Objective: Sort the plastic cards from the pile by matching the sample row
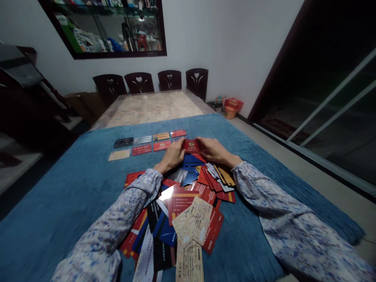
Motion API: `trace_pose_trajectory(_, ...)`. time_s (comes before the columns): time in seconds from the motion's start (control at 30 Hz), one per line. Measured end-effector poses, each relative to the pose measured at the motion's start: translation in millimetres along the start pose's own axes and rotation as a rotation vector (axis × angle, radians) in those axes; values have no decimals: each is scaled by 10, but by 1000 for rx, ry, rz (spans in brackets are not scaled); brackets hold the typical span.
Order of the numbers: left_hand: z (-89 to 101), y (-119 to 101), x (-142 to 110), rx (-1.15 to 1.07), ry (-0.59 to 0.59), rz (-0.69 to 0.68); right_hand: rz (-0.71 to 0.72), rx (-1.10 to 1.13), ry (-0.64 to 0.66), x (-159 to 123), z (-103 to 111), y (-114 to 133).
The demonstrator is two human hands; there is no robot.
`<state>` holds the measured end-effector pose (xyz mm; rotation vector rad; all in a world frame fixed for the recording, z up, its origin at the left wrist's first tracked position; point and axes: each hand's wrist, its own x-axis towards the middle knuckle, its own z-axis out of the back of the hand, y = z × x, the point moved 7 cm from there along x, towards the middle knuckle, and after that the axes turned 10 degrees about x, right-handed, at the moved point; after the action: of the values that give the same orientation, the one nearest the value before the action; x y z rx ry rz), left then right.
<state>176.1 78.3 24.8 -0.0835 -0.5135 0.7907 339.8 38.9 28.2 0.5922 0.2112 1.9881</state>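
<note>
Between my two hands, just past the far end of a loose card pile (185, 203), is a red card (192, 146) with a pale emblem. My left hand (173, 154) grips its left edge, fingers closed. On the opposite edge, my right hand (216, 150) is closed too. Red, blue, black, yellow and cream cards overlap in the pile between my forearms. Beyond my left hand, cards lie in two rows, among them a black stack (123, 142), a cream card (119, 155) and an orange card (161, 136). My left hand partly hides the right end of these rows.
A blue cloth (73, 188) covers the near part of the table, and its marble top (147, 107) shows beyond. Several dark chairs (139, 82) stand along the far end. An orange bucket (230, 111) sits on the floor by the wall, with a sliding door (323, 98) at right.
</note>
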Motion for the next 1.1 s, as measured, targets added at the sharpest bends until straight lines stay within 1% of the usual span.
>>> trace_pose_trajectory(0.2,-26,-6,0,-24,-8,-50,-10,-45,-7,-7,-10,-64)
trace_pose_trajectory(0.6,-36,48,17,-38,-6,-28,6,-52,2,-21,27,-95)
trace_pose_trajectory(0.73,-60,81,14,-24,18,-26,-13,-43,17,-32,58,-66)
trace_pose_trajectory(0.87,-56,92,8,-12,30,-61,-26,-57,21,-40,79,-71)
trace_pose_trajectory(1.0,-30,61,1,-5,62,-88,-20,-38,5,-42,90,-90)
trace_pose_trajectory(1.1,-25,35,-3,5,102,-85,-26,-42,20,-46,97,-70)
